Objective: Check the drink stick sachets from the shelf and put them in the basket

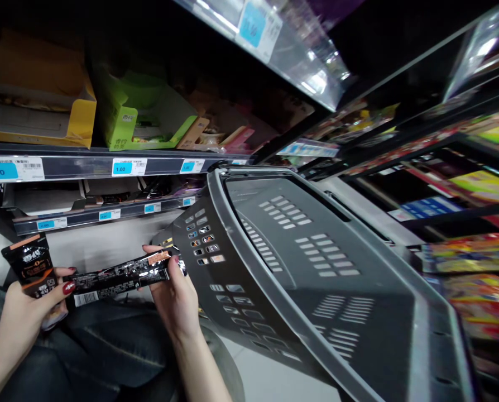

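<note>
- From the head camera I see the left hand (25, 307) closed around a short packet (34, 268), black with orange bands, which stands up out of the fist, leaning a little.
- A long packet (121, 274), black and shiny, stretches between the two hands, above the lap and in front of the shelves.
- I see the right hand (179, 304) gripping the right end of the long packet, thumb on the near face and fingers behind it.
- The other end of the long packet meets the left thumb and fingers; I can't tell how firmly they pinch it.
- The long packet shows small print and a barcode near the left hand, and an orange patch near the right.
- Just beyond the right hand I have a grey basket (249, 257) with slotted walls; I can't tell whether the fingertips touch it.
- Ahead of me, a shelf (73, 167) carries a yellow box (82, 124) and a green box (123, 125), both with open fronts, above price labels (129, 167) reading 1.00.
- On the lower shelf (76, 220) I make out an open carton (44, 198).
- Jeans (102, 346) cover the legs beneath the hands.
- Over to the right, colourful bags (484, 301) look blurred.
</note>
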Demonstrator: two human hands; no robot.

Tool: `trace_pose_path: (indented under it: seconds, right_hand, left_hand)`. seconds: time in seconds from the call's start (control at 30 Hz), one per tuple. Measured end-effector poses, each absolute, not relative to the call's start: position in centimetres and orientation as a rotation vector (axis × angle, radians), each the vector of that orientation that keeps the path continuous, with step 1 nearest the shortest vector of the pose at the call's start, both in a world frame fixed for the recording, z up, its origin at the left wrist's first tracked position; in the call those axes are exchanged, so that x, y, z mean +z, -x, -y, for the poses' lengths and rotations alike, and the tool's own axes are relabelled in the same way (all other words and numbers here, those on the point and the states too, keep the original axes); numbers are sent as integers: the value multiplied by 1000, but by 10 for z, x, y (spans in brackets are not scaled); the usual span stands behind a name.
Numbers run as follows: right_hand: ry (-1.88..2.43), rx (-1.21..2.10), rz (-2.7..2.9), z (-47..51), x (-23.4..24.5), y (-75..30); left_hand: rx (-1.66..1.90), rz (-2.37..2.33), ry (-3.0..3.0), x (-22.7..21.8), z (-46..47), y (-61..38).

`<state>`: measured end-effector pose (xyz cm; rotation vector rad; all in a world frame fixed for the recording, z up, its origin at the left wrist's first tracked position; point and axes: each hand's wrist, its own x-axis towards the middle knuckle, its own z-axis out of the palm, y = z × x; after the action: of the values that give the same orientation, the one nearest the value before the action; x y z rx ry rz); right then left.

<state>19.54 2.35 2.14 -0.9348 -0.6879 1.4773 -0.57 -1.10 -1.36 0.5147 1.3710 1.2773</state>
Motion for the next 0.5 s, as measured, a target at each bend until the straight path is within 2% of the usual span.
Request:
trace_pose_path:
  seconds: [0.5]
  right_hand:
    - [871, 1505, 809, -22, 20, -200]
  left_hand:
    - [1237, -1345, -447, -20, 7, 12]
